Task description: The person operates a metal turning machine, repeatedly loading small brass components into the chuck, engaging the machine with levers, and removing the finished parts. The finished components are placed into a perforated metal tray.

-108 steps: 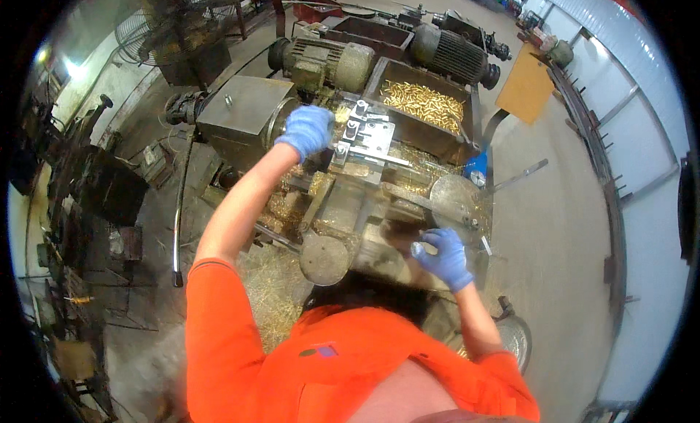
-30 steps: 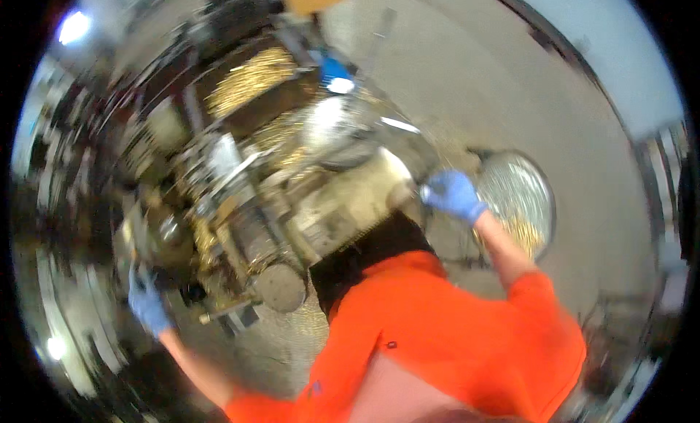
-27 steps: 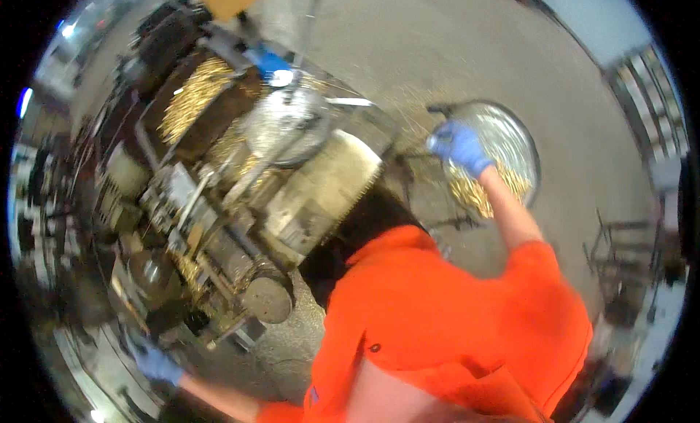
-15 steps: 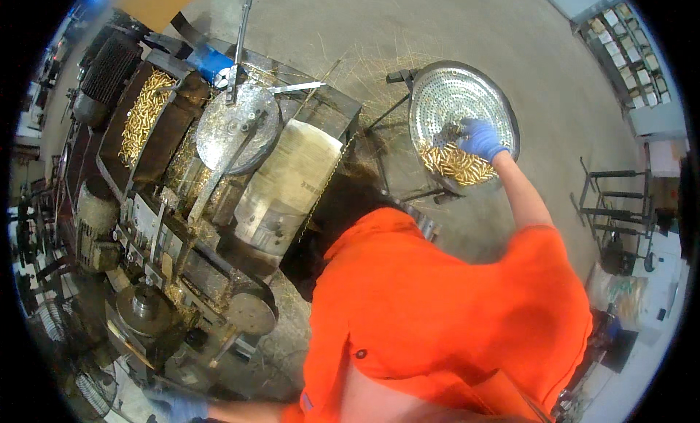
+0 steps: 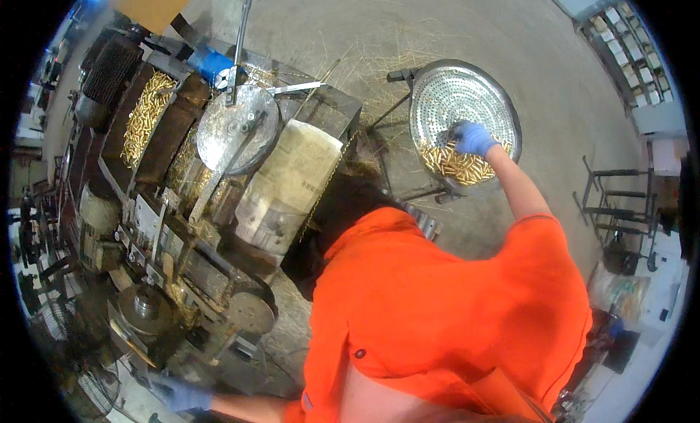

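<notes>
My right hand (image 5: 473, 138), in a blue glove with darker fingers, reaches into a round perforated metal tray (image 5: 459, 84). Its fingers are apart and bent down at the upper edge of a heap of small brass pieces (image 5: 459, 166). Nothing can be made out in its grip. Far off at the lower left, my left hand (image 5: 179, 394) is also gloved in blue and stretches out beside the machine's lower end. Blur and the rim of the picture hide whether its fingers hold anything. The tray stands on a dark stand, right of the machine.
On the left, the greasy machine (image 5: 219, 266) carries a metal disc (image 5: 238, 128), a paper-like sheet (image 5: 289, 186) and a trough with more brass pieces (image 5: 148, 117). Thin brass shavings (image 5: 364, 73) litter the floor. A dark metal rack (image 5: 620, 193) stands at the right.
My right hand has drawn in slightly, its fingers bending down more at the brass heap. My left hand has shifted a little upward in the picture.
</notes>
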Demonstrator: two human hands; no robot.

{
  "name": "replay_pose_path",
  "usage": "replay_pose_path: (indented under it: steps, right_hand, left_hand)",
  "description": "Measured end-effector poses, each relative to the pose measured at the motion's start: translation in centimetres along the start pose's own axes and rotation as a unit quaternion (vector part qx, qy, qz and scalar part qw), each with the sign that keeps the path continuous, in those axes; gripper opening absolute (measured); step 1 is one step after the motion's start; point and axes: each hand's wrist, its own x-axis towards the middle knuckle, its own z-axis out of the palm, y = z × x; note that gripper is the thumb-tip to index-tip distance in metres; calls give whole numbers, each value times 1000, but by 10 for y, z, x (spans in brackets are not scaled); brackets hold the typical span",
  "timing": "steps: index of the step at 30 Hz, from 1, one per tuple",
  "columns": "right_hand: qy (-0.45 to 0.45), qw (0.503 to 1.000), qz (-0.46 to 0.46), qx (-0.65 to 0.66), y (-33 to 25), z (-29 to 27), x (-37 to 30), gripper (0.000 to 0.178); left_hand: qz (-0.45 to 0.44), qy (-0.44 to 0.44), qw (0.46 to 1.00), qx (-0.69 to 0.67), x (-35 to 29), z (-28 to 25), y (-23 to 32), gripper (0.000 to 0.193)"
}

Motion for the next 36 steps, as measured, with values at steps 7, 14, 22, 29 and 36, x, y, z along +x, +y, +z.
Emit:
replay_pose_path:
  steps: [7,14,22,29,36]
  right_hand:
    - [-40,994,94,25,-9,-3,2,46]
    - [209,965,45,152,-58,-38,-32,49]
    - [296,779,-457,311,-295,-96,-55,33]
    - [263,678,-609,317,-351,-145,-93,32]
    - [221,660,-646,314,-386,-145,-94,32]
  left_hand:
    - [51,-35,996,59,-6,-8,30,32]
    - [35,-74,994,-67,-10,-8,41,31]
    - [-22,-375,872,-315,-72,38,181,27]
    - [-116,-564,699,-424,-106,54,237,30]
    - [-329,-544,457,-623,-132,68,226,34]
